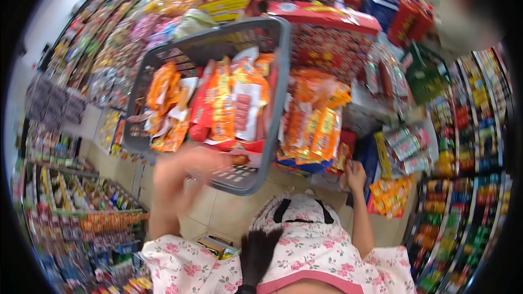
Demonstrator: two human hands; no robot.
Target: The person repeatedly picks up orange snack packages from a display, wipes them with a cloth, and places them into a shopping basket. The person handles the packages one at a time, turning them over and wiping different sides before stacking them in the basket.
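A grey plastic shopping basket (274, 102) stands before me at a slant. Inside it are orange packets (163, 87) on the left and upright orange-and-red packets of sausages (222, 106) on the right. My left hand (184, 175), blurred by motion, is over the basket's near side; whether it touches the rim or holds anything cannot be made out. On the right, my right hand (354, 175) is low beside a small red-and-orange packet (342, 157). Its fingers are bent, and a grip is not clear. Just left of that hand is a pile of orange sausage packets (316, 130).
Loose wrapped sweets (118, 45) fill sloping bins at the back left. A red carton display (322, 45) rises behind the basket. Packed shelves (453, 228) line the right, and a rack (90, 212) the left. A blurred person (466, 16) is at the upper right.
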